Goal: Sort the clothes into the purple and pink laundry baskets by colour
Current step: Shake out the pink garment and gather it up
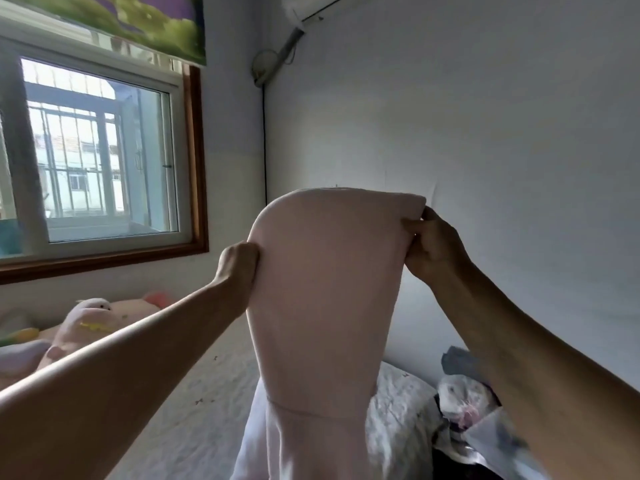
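A pale pink garment (322, 299) hangs in front of me, held up high above the bed. My left hand (239, 268) grips its left edge. My right hand (433, 247) pinches its upper right corner. The cloth drops down past the bottom of the view, with a seam across its lower part. Neither laundry basket is in view.
The bed (194, 407) with a light patterned cover lies below. Plush toys (90, 323) sit at its left under the window (97, 150). A heap of grey and white patterned clothes (464, 400) lies at the right by the white wall (485, 133).
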A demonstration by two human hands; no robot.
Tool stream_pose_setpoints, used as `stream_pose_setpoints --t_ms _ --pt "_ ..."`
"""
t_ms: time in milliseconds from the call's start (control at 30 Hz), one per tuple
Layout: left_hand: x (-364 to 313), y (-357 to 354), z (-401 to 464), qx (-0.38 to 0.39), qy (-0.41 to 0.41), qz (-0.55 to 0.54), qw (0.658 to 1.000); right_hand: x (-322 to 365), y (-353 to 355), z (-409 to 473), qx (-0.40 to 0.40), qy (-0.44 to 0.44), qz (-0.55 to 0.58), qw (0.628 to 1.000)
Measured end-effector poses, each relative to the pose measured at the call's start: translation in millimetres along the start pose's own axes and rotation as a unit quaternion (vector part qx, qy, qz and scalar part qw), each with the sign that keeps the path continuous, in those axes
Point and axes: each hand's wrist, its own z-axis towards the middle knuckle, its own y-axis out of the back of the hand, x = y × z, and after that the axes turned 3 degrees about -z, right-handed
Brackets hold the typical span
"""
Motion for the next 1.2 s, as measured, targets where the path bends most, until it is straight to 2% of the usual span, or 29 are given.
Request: stream_pose_setpoints --t_ms 133,267,400,600,767,867,967,1100,1200 --pt "-37 6 -19 0.074 -0.028 -0.009 0.997 31 -11 -27 0.06 0.056 -0.075 0.994" --pt "-67 2 -36 0.153 -0.114 -0.005 0.982 65 -13 -48 0.072 0.106 -0.177 0.976" --pt "-87 -9 -47 0.178 -0.155 0.01 0.972 91 -9 -65 0.038 0.152 -0.255 0.954" --pt "-110 -49 -78 0.181 -0.146 -0.021 0.972 126 17 -79 0.011 0.187 -0.326 0.927" --pt "-120 -93 -102 0.207 -0.121 -0.062 0.969 162 52 -90 -0.065 0.19 -0.462 0.864" --pt "-119 -119 -117 0.217 -0.115 -0.081 0.966 173 75 -94 -0.116 0.197 -0.491 0.841" --pt "-122 -146 -131 0.227 -0.11 -0.1 0.963 179 94 -100 -0.147 0.201 -0.473 0.845" --pt "-127 -175 -144 0.208 -0.094 -0.136 0.964 179 110 -113 -0.084 0.222 -0.402 0.885" --pt "-128 -193 -151 0.186 -0.095 -0.154 0.966 168 126 -122 -0.106 0.203 -0.359 0.905"
